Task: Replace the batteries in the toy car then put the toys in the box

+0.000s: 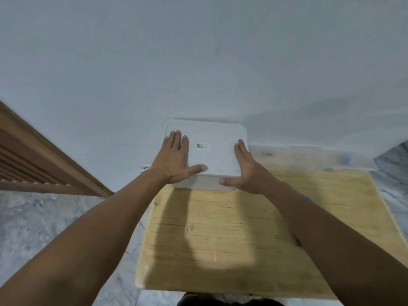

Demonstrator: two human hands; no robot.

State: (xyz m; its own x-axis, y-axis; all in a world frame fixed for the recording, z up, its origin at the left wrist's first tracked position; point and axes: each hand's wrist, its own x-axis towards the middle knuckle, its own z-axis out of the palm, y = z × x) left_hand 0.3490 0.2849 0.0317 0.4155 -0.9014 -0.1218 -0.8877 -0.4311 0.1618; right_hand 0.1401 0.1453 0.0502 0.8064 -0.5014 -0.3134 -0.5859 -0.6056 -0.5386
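Flat and unclenched, the left hand (pixel 174 160) is pressed on the lid (pixel 212 149) of the white box (pixel 205 184), while the right hand (pixel 245 171) is cupped over the lid's right edge. The box is set at the wooden board's (pixel 220 239) far edge, its long axis crosswise, equally near both hands. No toys are seen.

A small label (pixel 202 146) sits near the middle of the white box lid (pixel 216 155). It carries a square QR code on its left part, with a few lines of fine print beside it that are too small to read. On the wooden table (pixel 220 235), near its middle, is a faint dark scribble (pixel 190 228); it cannot be read.
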